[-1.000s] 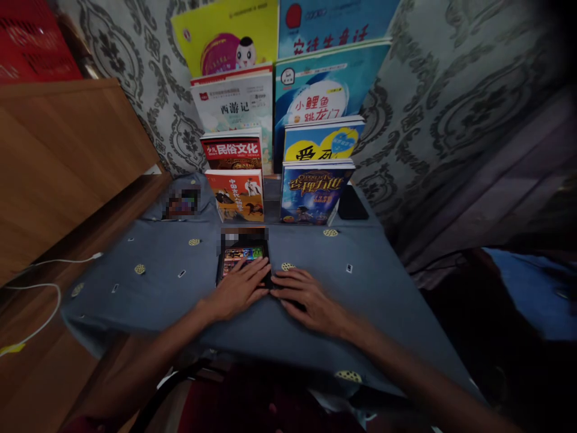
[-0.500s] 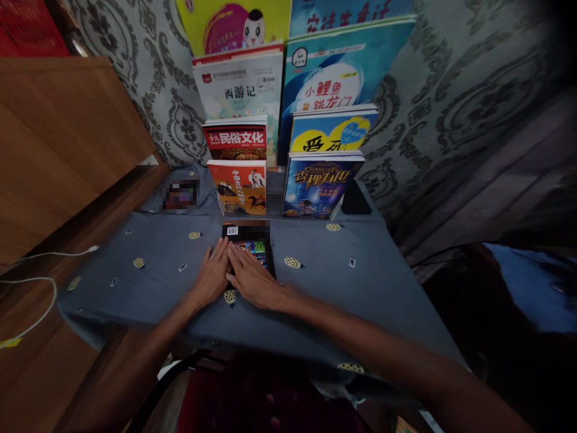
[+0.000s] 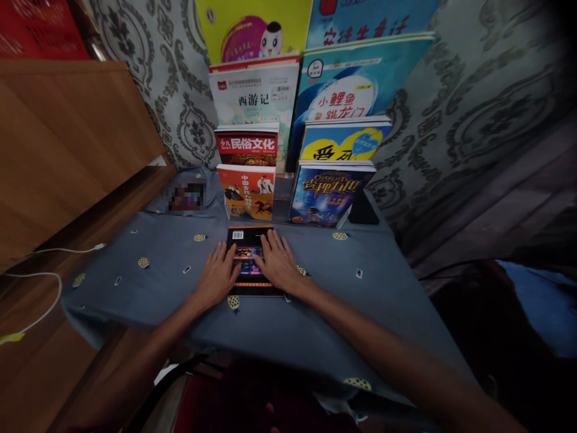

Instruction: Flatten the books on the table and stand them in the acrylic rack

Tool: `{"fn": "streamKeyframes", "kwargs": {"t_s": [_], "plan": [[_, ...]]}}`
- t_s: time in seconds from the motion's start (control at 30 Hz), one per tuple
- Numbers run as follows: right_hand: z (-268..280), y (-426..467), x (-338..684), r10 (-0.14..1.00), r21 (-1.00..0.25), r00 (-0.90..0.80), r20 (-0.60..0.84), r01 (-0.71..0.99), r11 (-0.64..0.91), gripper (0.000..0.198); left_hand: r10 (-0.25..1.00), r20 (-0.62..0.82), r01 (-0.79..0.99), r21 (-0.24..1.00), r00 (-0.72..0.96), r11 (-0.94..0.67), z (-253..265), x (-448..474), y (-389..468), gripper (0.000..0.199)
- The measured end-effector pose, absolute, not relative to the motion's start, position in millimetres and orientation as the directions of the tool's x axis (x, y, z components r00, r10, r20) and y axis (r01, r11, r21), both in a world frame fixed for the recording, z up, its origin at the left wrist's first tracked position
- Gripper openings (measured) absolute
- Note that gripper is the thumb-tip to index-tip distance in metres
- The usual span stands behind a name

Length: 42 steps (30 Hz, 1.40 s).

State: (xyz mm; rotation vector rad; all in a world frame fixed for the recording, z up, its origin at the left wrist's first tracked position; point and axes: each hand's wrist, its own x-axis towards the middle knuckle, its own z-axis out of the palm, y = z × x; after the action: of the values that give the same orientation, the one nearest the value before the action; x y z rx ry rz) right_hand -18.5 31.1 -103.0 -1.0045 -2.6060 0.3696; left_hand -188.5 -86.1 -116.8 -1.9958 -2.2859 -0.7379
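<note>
A black book [image 3: 255, 282] lies flat on the cloth in front of me, a barcode at its upper left and rows of small coloured pictures across its middle. My left hand [image 3: 219, 273] rests at its left edge, fingers outstretched and the thumb over the cover. On the opposite side, my right hand [image 3: 279, 261] lies with fingers spread over the right part of the cover, hiding some of the pictures. Both hands touch the book without being closed round it.
Behind the black book, several books stand in two stepped columns, an orange book [image 3: 249, 195] front left and a blue book [image 3: 329, 195] front right. A grey patterned cloth [image 3: 148, 294] covers the table. A white cable [image 3: 54, 300] lies at the left; a dark flat object [image 3: 364, 210] is back right.
My hands have moved apart from the middle of the book to its two sides, uncovering more of the pictures. The whole view has shifted slightly.
</note>
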Motion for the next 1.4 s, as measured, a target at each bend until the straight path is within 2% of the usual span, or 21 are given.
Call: {"fn": "streamKeyframes", "kwargs": {"t_s": [0.1, 0.17, 0.23, 0.3, 0.37, 0.47, 0.57, 0.63, 0.67, 0.73, 0.77, 0.83, 0.9, 0.93, 1.0, 1.03, 1.13, 1.27, 1.4], "plan": [[-106.8, 19.8, -8.6, 0.674, -0.353, -0.702, 0.231, 0.585, 0.73, 0.061, 0.921, 0.304, 0.819, 0.573, -0.244, 0.028, -110.0, -197.2, -75.4, 0.05], [-109.6, 16.3, -4.2, 0.671, -0.36, -0.7, 0.244, 0.578, 0.733, 0.058, 0.912, 0.249, 0.627, 0.779, -0.326, 0.012, -104.7, -204.5, -65.9, 0.051], [-112.8, 16.1, -1.5, 0.672, -0.369, -0.695, 0.255, 0.573, 0.732, 0.057, 0.895, 0.129, 0.357, 0.933, -0.426, 0.035, -99.1, -210.7, -57.5, 0.055], [-117.2, 17.9, 0.9, 0.662, -0.398, -0.693, 0.286, 0.543, 0.74, 0.057, 0.89, -0.052, 0.066, 0.994, -0.453, 0.091, -93.3, -214.0, -52.7, 0.055], [-123.3, 21.6, 4.0, 0.654, -0.47, -0.681, 0.331, 0.482, 0.739, 0.061, 0.903, -0.193, -0.13, 0.979, -0.383, 0.154, -87.0, -213.8, -51.5, 0.047], [-130.2, 32.8, 10.0, 0.728, -0.666, -0.596, 0.34, 0.393, 0.634, 0.076, 0.932, -0.239, -0.204, 0.961, -0.273, 0.187, -73.9, -208.7, -52.9, 0.034], [-118.9, 52.0, 17.1, 0.845, -0.888, -0.488, 0.219, 0.26, 0.38, 0.082, 0.96, -0.126, -0.191, 0.978, -0.249, 0.079, -50.6, -201.2, -52.5, 0.037], [-95.6, 65.0, 23.3, 0.833, -0.961, -0.522, 0.183, 0.085, 0.265, 0.065, 0.97, 0.027, -0.143, 0.988, -0.242, -0.063, -28.5, -196.0, -50.9, 0.043], [-80.5, 69.8, 27.1, 0.79, -0.963, -0.569, 0.229, -0.016, 0.268, 0.055, 0.965, 0.114, -0.104, 0.984, -0.238, -0.142, -16.7, -193.7, -50.4, 0.045], [-49.9, 73.9, 37.2, 0.738, -0.913, -0.546, 0.397, -0.153, 0.378, 0.042, 0.936, 0.275, -0.015, 0.958, -0.218, -0.285, 4.5, -190.6, -52.0, 0.045], [-37.9, 72.8, 43.5, 0.713, -0.877, -0.524, 0.466, -0.168, 0.45, 0.039, 0.917, 0.343, 0.035, 0.939, -0.205, -0.343, 11.9, -190.0, -54.6, 0.044], [-27.1, 65.0, 58.6, 0.649, -0.783, -0.508, 0.566, -0.084, 0.617, 0.03, 0.891, 0.428, 0.159, 0.9, -0.152, -0.405, 16.0, -190.7, -64.9, 0.038], [-37.0, 52.7, 75.8, 0.543, -0.639, -0.578, 0.609, 0.049, 0.768, 0.026, 0.908, 0.419, 0.315, 0.864, -0.02, -0.392, 3.6, -192.9, -81.0, 0.027], [-47.9, 46.1, 84.5, 0.45, -0.561, -0.677, 0.582, 0.066, 0.825, 0.03, 0.926, 0.369, 0.399, 0.839, 0.08, -0.369, -7.8, -193.8, -90.5, 0.023], [-73.8, 34.0, 100.0, 0.294, -0.459, -0.843, 0.45, 0.064, 0.886, 0.043, 0.941, 0.23, 0.562, 0.757, 0.247, -0.333, -35.8, -194.5, -109.4, 0.028], [-85.3, 29.4, 106.1, 0.273, -0.437, -0.879, 0.392, 0.083, 0.896, 0.05, 0.944, 0.192, 0.625, 0.711, 0.269, -0.323, -49.5, -194.2, -117.4, 0.034], [-101.3, 22.5, 111.5, 0.27, -0.393, -0.912, 0.309, 0.136, 0.909, 0.054, 0.945, 0.172, 0.732, 0.598, 0.278, -0.325, -77.7, -192.6, -128.5, 0.045], [-91.1, 17.9, 80.1, 0.327, -0.36, -0.893, 0.308, 0.208, 0.909, 0.045, 0.938, 0.244, 0.814, 0.474, 0.246, -0.337, -85.8, -190.8, -111.5, 0.038], [-89.0, 4.2, 22.9, 0.329, -0.344, -0.9, 0.287, 0.224, 0.912, 0.062, 0.954, 0.285, 0.926, 0.328, 0.091, -0.187, -93.0, -187.0, -88.0, 0.041]]}}
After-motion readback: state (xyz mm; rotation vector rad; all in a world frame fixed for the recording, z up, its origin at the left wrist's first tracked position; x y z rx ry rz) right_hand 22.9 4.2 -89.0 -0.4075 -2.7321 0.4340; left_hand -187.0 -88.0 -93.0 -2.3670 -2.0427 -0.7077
